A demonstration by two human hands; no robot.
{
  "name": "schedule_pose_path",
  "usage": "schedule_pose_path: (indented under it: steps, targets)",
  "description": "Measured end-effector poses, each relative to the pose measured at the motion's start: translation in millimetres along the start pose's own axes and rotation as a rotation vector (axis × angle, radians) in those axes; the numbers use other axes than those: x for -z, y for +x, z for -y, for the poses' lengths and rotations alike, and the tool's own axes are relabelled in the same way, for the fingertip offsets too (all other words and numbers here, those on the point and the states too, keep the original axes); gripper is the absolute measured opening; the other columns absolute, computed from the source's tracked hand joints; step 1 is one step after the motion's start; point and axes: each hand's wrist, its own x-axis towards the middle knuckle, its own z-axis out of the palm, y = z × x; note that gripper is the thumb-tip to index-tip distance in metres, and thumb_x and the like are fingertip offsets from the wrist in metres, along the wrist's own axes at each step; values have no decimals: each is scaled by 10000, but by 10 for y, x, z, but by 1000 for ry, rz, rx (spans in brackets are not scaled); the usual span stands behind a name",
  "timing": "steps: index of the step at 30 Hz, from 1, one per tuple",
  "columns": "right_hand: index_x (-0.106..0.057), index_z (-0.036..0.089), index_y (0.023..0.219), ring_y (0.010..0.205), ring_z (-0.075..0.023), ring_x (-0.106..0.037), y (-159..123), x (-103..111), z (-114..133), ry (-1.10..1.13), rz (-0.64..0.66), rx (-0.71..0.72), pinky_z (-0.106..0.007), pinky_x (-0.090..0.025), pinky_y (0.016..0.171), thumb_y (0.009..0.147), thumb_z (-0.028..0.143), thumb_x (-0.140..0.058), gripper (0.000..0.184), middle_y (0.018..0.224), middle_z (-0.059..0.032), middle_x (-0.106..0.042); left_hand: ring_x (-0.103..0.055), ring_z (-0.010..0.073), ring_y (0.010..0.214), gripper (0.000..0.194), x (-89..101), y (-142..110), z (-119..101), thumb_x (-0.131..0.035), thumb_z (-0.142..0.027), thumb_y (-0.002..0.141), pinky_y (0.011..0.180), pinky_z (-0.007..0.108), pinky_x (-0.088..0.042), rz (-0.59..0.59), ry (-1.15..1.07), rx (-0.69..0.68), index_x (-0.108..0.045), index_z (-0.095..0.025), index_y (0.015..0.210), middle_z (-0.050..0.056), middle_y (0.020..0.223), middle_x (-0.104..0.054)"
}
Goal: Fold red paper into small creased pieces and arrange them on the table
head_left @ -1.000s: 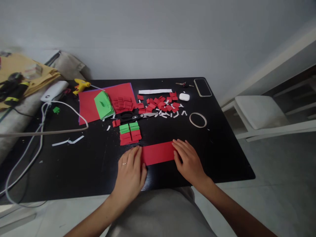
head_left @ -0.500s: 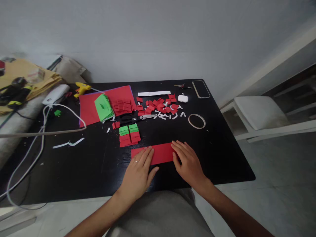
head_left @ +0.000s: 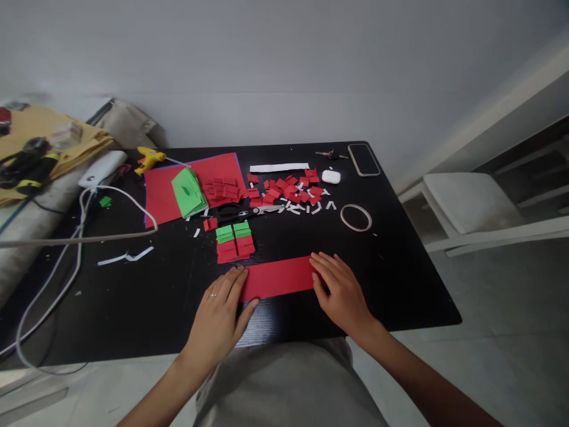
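A red paper strip [head_left: 278, 278] lies flat on the black table near its front edge. My left hand [head_left: 222, 311], wearing a ring, rests with extended fingers over the strip's left end. Over the right end lie the fingers of my right hand [head_left: 341, 290], stretched out and pressing on the paper. Both ends of the strip are hidden under the hands. Just behind the strip, folded red and green paper pieces [head_left: 235, 242] are joined in a small block. Black-handled scissors [head_left: 267, 209] lie farther back, beside many loose red folded pieces [head_left: 288, 188] and white scraps.
Green paper pieces [head_left: 189, 193] lie on a red sheet [head_left: 160, 198] at the back left, near a yellow glue gun [head_left: 150, 159]. White cables [head_left: 80, 237] run along the left. A ring-shaped band [head_left: 356, 217], white case [head_left: 331, 177] and phone [head_left: 363, 159] are at right.
My left hand slid rightward along the red strip, then back left to its left end. My right hand has stayed on the right end.
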Motion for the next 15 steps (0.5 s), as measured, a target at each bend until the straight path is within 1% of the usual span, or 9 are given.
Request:
schedule_pose_path:
  steps: [4, 6, 7, 10, 11, 13, 15]
  targets:
    - [-657, 204, 1336, 1279, -293, -707, -12, 29, -55, 84, 23, -16, -609, -552, 1121, 1015, 118, -544, 351, 1349, -115, -751, -607, 375, 1348, 554, -30, -39, 20, -569, -423, 1049, 1077, 532, -503, -10, -53, 24, -475, -133, 1512, 200, 1469, -624]
    - [-656, 212, 1329, 1282, -301, -695, -15, 77, -109, 136, 51, -6, -618, -543, 1120, 1013, 175, -604, 323, 1341, -121, -746, -598, 369, 1364, 570, -31, -59, 34, -581, -420, 1045, 1085, 538, -498, -2, -97, 45, -452, -155, 1532, 193, 1489, -612]
    - [-651, 217, 1339, 1289, -309, -683, -12, 109, -141, 159, 74, 6, -626, -534, 1124, 1004, 221, -653, 336, 1343, -124, -739, -597, 365, 1367, 582, -28, -66, 43, -593, -426, 1039, 1089, 541, -497, 0, -124, 59, -444, -168, 1539, 188, 1497, -608]
    - [-621, 239, 1418, 1344, -342, -620, 20, 215, -238, 198, 201, 58, -639, -518, 1128, 918, 366, -811, 550, 1390, -127, -701, -602, 354, 1363, 619, -17, -78, 81, -642, -462, 1012, 1096, 547, -499, 0, -198, 97, -446, -212, 1543, 165, 1512, -602]
    - [-632, 246, 1416, 1357, -350, -600, 37, 245, -266, 202, 245, 76, -637, -519, 1122, 887, 393, -845, 589, 1405, -126, -687, -603, 352, 1361, 626, -16, -80, 95, -658, -472, 1002, 1098, 550, -500, -3, -213, 102, -453, -226, 1540, 158, 1514, -601]
    - [-678, 255, 1365, 1352, -357, -586, 74, 286, -310, 205, 299, 102, -632, -525, 1107, 845, 418, -881, 581, 1401, -122, -681, -600, 352, 1363, 630, -20, -84, 114, -675, -481, 991, 1101, 558, -499, -7, -227, 103, -464, -243, 1535, 149, 1516, -600]
    - [-719, 254, 1299, 1321, -358, -595, 102, 302, -334, 209, 312, 113, -629, -531, 1087, 818, 425, -901, 542, 1370, -120, -692, -594, 351, 1369, 622, -31, -91, 119, -677, -476, 992, 1105, 566, -498, -2, -232, 99, -470, -247, 1532, 147, 1518, -599]
